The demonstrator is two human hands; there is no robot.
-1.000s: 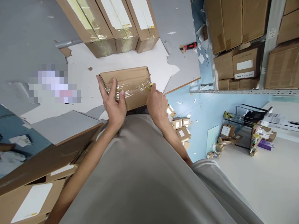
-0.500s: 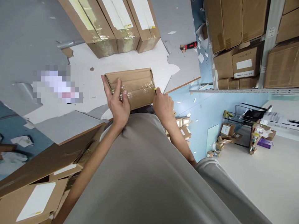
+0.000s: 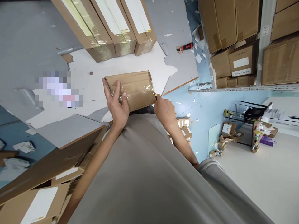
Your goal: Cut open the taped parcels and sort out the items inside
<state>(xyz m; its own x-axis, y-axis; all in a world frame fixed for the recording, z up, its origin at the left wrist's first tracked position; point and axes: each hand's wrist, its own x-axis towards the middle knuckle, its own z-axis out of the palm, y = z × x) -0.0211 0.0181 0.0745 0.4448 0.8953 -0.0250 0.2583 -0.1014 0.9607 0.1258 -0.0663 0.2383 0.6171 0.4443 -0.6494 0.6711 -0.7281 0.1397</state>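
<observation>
The small cardboard box (image 3: 130,88) sits on the white tabletop (image 3: 93,84), tight against the person's body, its top wrapped in shiny clear tape. The left hand (image 3: 116,104) lies over the box's near left part, fingers spread flat on the tape and the thumb up along the left end; it is pressing down, not clenched. With so much slick tape under the palm, I judge that the box could skid sideways if the push from the other side grows stronger than this hold.

Further right, the right hand (image 3: 164,112) is closed round a small tool (image 3: 156,95), of which only a yellow and dark tip shows, touching the box's near right corner. Whether that tip is a blade I cannot tell, but if it is, the risk is plain: a slip along the tape would send it toward the left fingers (image 3: 116,90), which lie in the same line, or into the shirt just behind the box. A deep cut could also reach whatever is inside. The right wrist is bent inward, forearm running down and to the right, while the left forearm comes up from the lower left.

Well beyond, a red-handled cutter (image 3: 185,47) lies on the grey sheet (image 3: 173,18), untouched
</observation>
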